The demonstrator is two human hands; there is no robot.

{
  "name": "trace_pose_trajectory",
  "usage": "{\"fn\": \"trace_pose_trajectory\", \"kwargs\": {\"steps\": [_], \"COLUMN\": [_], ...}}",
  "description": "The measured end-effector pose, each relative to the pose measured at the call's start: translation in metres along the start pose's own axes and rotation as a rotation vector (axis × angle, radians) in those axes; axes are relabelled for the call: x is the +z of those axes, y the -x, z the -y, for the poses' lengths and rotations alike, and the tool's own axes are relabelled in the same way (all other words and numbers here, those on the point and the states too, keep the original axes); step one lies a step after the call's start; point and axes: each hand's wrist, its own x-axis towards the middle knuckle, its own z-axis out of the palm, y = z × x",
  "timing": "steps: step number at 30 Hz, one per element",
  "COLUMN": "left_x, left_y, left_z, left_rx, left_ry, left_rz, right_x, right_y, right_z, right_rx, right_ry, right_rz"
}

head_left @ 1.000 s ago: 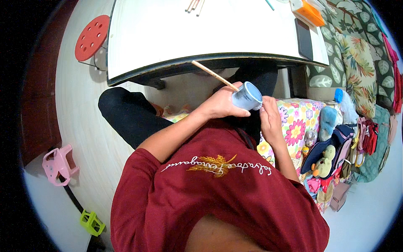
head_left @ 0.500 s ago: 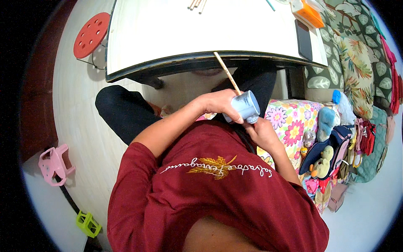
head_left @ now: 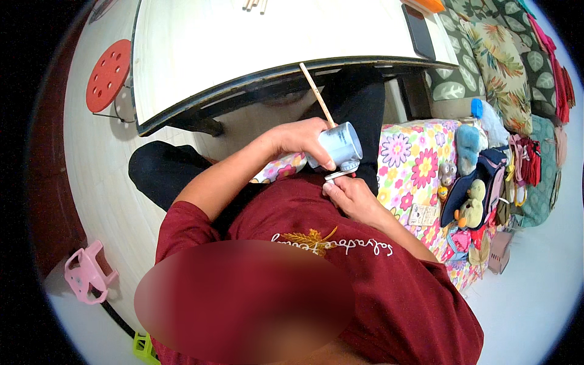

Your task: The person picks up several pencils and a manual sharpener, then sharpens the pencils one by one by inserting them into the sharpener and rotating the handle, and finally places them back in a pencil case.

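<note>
Starting at the left with a pink stool (head_left: 89, 272) and a red stool (head_left: 108, 76), set off to the side, presumably to leave legroom. Next, to the table (head_left: 182, 67), with a few spare pencils (head_left: 251, 5) lying up top, handy but out of the way. Then to the left hand (head_left: 304, 139), wrapped round the body of a blue sharpener (head_left: 337, 145), tilted above the lap just below the table edge, probably to stop it twisting. Behind that grip, a pencil (head_left: 316, 94) slanting up toward the table. Then to the right hand (head_left: 359, 198), fingers bent and pinching the crank (head_left: 338, 174), likely for leverage; fingertips partly hidden, so tough to judge the firmness. Finishing right with a flowered cloth (head_left: 395, 149), a phone (head_left: 417, 30) near the table's right edge, clear of both elbows, and a duck toy (head_left: 472, 204), seemingly just shoved aside.
</note>
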Motion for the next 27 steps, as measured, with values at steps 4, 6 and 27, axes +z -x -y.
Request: {"fn": "trace_pose_trajectory", "kwargs": {"steps": [4, 6, 27], "left_x": [0.006, 0.008, 0.034], "left_y": [0.003, 0.001, 0.012], "left_z": [-0.008, -0.021, -0.071], "left_rx": [0.067, 0.046, 0.44], "left_ry": [0.032, 0.013, 0.016], "left_rz": [-0.06, -0.054, -0.429], "right_x": [-0.012, -0.023, -0.051], "right_y": [0.015, 0.023, 0.029], "right_z": [0.02, 0.023, 0.045], "right_rx": [-0.051, -0.018, -0.207], "right_ry": [-0.072, -0.104, -0.208], "right_rz": [-0.016, -0.085, -0.406]}}
